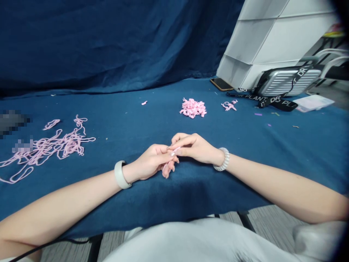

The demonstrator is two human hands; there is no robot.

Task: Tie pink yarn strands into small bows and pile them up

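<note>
Over the front part of the blue cloth, my left hand [155, 159] and my right hand [195, 146] meet with their fingertips together. Both are closed in a pinch on a small piece of pink yarn [177, 149], mostly hidden by the fingers. Beyond my hands lies a heap of knotted pink yarn pieces [193, 108], with a smaller pink yarn scrap [229, 106] to its right. A loose tangle of pink yarn [69, 143] spreads over the cloth at the left, beside a small bundle of pink strands [51, 124].
A tiny pink scrap [144, 103] lies on the blue tablecloth [122, 120]. At the back right stand a phone [221, 84], white stacked boxes [253, 40], a ribbed silver case [291, 80] with a black lettered strap [253, 97], and a flat clear box [313, 103].
</note>
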